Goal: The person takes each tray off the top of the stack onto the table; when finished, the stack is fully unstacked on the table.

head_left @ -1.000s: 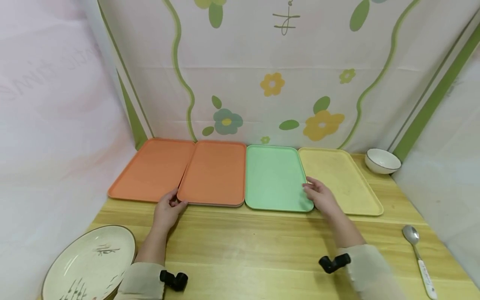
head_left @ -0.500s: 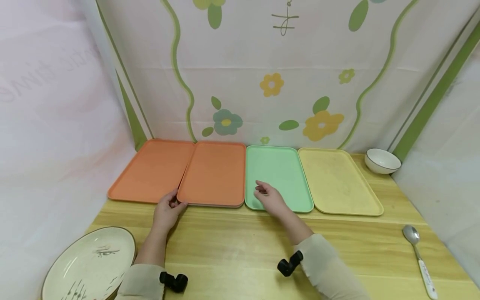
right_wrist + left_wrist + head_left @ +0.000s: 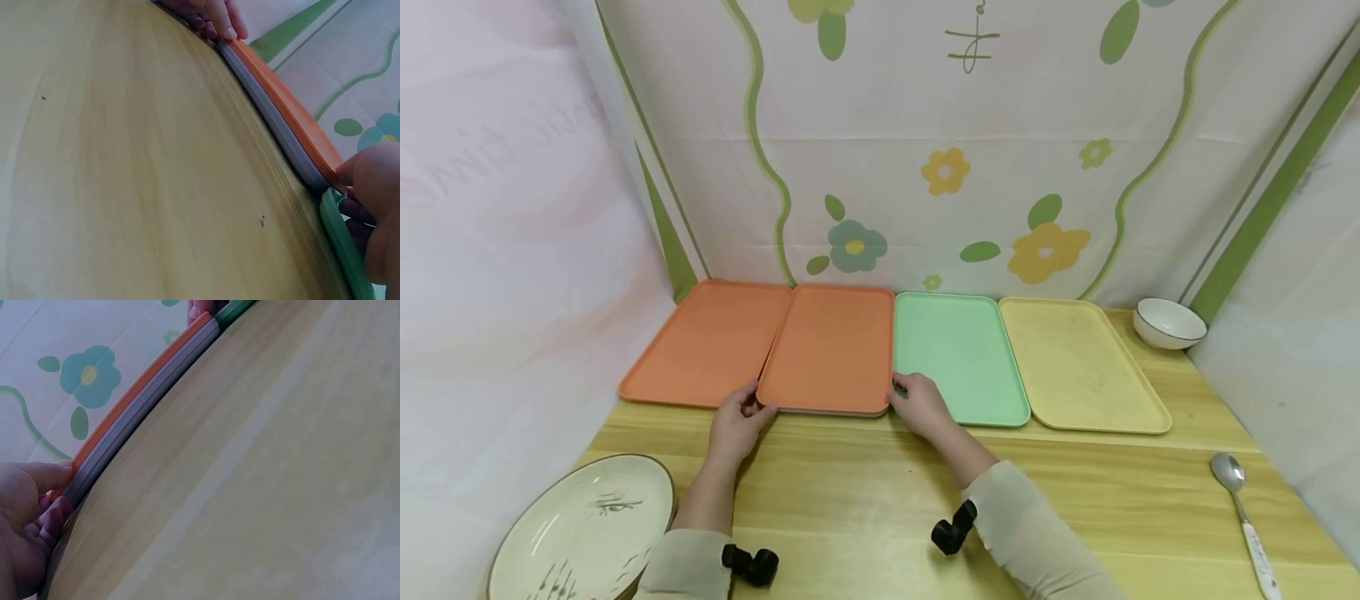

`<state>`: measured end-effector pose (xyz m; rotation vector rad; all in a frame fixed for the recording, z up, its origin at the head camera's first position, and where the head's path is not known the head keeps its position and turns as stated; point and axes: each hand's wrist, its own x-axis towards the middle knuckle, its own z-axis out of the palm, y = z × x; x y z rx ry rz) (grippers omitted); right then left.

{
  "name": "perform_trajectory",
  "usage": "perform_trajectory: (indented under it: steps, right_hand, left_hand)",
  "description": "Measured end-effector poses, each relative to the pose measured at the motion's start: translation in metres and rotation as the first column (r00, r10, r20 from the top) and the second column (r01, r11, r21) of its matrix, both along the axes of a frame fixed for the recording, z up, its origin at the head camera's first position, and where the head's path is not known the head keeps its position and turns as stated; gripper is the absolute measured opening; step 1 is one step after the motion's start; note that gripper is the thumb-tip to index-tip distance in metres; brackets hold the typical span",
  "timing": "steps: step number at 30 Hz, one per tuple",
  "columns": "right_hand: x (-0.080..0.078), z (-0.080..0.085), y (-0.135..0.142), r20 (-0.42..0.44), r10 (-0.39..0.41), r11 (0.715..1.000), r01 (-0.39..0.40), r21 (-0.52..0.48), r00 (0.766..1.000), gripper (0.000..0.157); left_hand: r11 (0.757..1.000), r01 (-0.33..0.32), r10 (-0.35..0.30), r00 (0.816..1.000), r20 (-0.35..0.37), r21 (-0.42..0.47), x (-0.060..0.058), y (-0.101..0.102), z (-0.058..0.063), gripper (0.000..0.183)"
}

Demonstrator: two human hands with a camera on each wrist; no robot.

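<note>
An orange tray (image 3: pixel 827 348), second from the left in the row, lies on top of grey-purple trays (image 3: pixel 119 437) whose stacked edges show in both wrist views. At its left front corner my left hand (image 3: pixel 735 427) pinches the rim, thumb above and fingers curled at the side. My right hand (image 3: pixel 922 407) holds the right front corner, its thumb (image 3: pixel 347 172) on the orange rim and its other fingers down between the stack and the green tray (image 3: pixel 958 354). The right hand overlaps the green tray's left front corner in the head view.
Another orange tray (image 3: pixel 707 342) lies at the left and a yellow tray (image 3: pixel 1082 367) at the right. A white bowl (image 3: pixel 1169 323) stands at the back right corner, with a spoon (image 3: pixel 1247 525) nearer the front. An oval plate (image 3: pixel 587 525) sits front left. A patterned cloth (image 3: pixel 880 125) hangs behind.
My right hand has left the gap between the green and yellow trays, crossed leftward over the green tray, and taken the orange tray's right front corner. The left hand has stayed put.
</note>
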<state>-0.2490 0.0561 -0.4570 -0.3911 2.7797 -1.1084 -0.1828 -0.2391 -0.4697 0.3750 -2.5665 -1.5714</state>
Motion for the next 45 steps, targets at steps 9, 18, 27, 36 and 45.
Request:
perform_trajectory:
  steps: [9,18,27,36,45]
  right_hand:
    - [-0.002,0.003,-0.010,0.138,0.011,0.969,0.024,-0.248,0.990,0.042]
    - [0.003,0.019,-0.019,0.040,-0.068,0.989,0.072,-0.130,0.997,0.048]
    - [0.000,0.007,-0.009,0.103,-0.069,0.995,0.075,-0.059,0.992,0.044]
    - [0.003,0.003,-0.009,0.167,-0.079,0.959,0.121,-0.255,0.983,0.046]
    - [0.009,0.002,-0.013,0.284,0.083,0.709,0.143,-0.690,0.955,0.070]
  left_hand:
    - [1.000,-0.008,0.008,1.000,0.004,-0.021,-0.001,-0.002,-0.001,0.063]
    - [0.998,0.005,-0.006,1.000,0.019,0.055,-0.001,-0.002,0.001,0.065]
    - [0.999,-0.005,0.004,1.000,0.014,0.038,-0.001,-0.002,0.000,0.064]
    - [0.997,-0.019,0.018,1.000,0.017,0.074,-0.001,0.000,0.000,0.063]
    - [0.997,-0.046,0.045,0.999,0.018,0.058,0.000,0.001,-0.001,0.062]
